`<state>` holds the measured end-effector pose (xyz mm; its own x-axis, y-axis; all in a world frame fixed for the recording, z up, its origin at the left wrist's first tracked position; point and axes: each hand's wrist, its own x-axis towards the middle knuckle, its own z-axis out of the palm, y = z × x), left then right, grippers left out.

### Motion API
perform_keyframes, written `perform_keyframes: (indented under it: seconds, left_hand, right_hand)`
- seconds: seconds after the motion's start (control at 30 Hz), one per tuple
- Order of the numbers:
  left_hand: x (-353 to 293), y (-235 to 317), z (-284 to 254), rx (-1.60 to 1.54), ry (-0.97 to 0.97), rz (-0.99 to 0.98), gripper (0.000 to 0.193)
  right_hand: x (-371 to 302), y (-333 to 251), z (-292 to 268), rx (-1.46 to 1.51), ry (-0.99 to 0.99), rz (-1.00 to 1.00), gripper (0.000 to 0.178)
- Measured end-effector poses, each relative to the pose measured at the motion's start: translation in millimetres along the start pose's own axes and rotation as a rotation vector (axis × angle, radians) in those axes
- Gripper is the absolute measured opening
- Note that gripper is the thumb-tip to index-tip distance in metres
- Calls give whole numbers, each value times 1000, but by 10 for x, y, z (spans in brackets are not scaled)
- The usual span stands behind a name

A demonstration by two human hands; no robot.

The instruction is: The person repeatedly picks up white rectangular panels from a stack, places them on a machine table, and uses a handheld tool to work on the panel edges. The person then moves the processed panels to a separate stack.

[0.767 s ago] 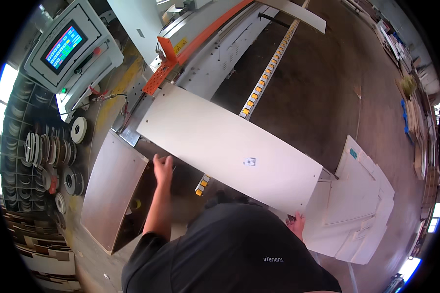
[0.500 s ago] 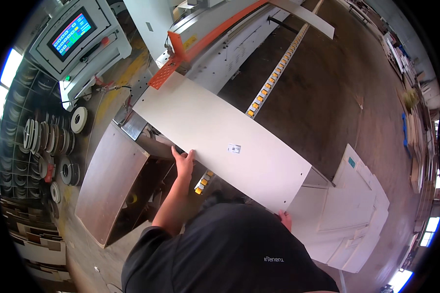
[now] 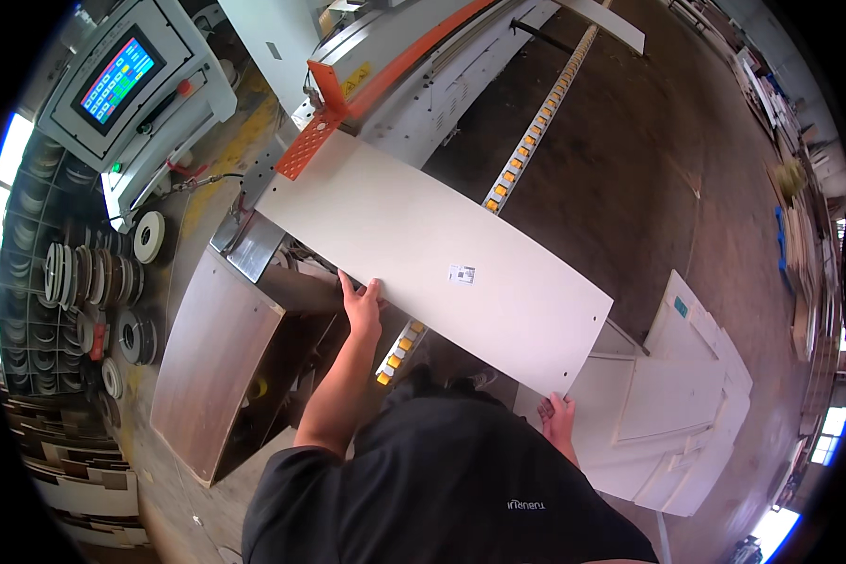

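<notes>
A long white board [image 3: 432, 254] lies slanted in front of me, its far left end beneath an orange perforated bracket [image 3: 307, 146]. It bears a small printed label [image 3: 462, 274] and dark holes near its ends. My left hand [image 3: 361, 305] touches the board's near edge, thumb and forefinger spread apart; its other fingers are partly hidden. At the near right corner of the board is my right hand [image 3: 557, 420], with curled fingers close against the corner. Whether they touch it I cannot tell. Yellow rollers on a rail [image 3: 512, 177] run across beneath the board.
A grey machine [image 3: 414, 108] with an orange strip stretches away behind the board. Left are a control panel [image 3: 117, 80], edge-banding rolls [image 3: 94, 273] and a brown wooden cabinet [image 3: 211, 362]. White panels [image 3: 672, 395] are stacked at right. Another board [image 3: 611, 23] rests far off on the rail.
The view has turned slightly. My right hand has shifted to the board's corner and more of it shows, with its fingers curled. My left hand stays at the near edge.
</notes>
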<state>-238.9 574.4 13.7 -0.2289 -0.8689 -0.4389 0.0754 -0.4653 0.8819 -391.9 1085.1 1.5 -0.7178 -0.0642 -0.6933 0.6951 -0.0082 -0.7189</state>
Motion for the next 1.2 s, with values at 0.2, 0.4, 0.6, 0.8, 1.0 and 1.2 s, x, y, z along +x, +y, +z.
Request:
perform_keyframes:
  seconds: [0.2, 0.4, 0.6, 0.8, 1.0, 1.2]
  left_hand:
    - [291, 9, 446, -11, -22, 25, 96]
    - [679, -17, 927, -107, -59, -75, 93]
    - [794, 168, 1212, 205, -212, -121, 81]
    - [-82, -317, 1610, 396, -668, -71, 37]
    - [-1609, -1444, 1600, 933, -1184, -377, 28]
    - [-1259, -2408, 759, 1637, -1901, -63, 32]
  right_hand:
    - [342, -367, 215, -17, -25, -40, 50]
    - [573, -884, 543, 5, -28, -74, 52]
    - [1015, -1075, 496, -18, -79, -150, 73]
    - [1142, -429, -133, -622, 62, -377, 51]
    - [1135, 805, -1343, -771, 250, -169, 37]
    - [1089, 849, -2462, -735, 407, 203, 46]
